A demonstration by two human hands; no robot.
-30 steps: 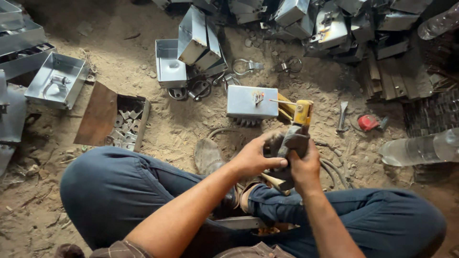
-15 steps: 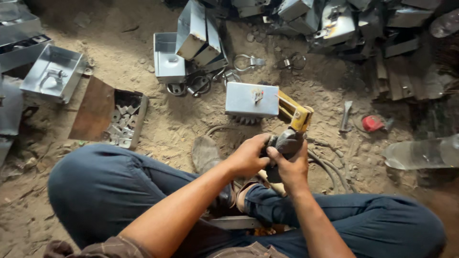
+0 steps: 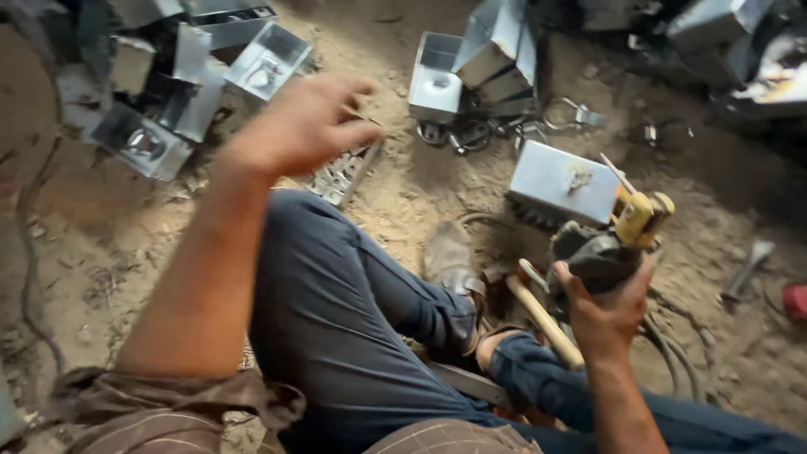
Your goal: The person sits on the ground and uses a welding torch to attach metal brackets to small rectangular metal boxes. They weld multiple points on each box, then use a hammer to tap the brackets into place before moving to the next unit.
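I sit cross-legged on a sandy floor. My right hand (image 3: 607, 304) grips a dark, worn tool (image 3: 595, 254) with a yellow head (image 3: 639, 214), held low in front of my shin beside a closed grey metal box (image 3: 565, 182). My left hand (image 3: 304, 124) is raised out to the left, fingers loosely apart and holding nothing, above a rusty tray of small metal pieces (image 3: 343, 173). A wooden hammer handle (image 3: 545, 318) lies against my leg just left of the right hand.
Open grey metal boxes (image 3: 267, 60) lie at the upper left, and another cluster (image 3: 471, 63) stands at top centre with metal clips (image 3: 458, 134) beside it. More sheet-metal parts (image 3: 740, 42) pile up at the upper right. A red object (image 3: 794, 301) sits at the right edge.
My left hand has let go of the tool and swung up and left towards the tray. The right hand still holds the tool. The camera has turned left.
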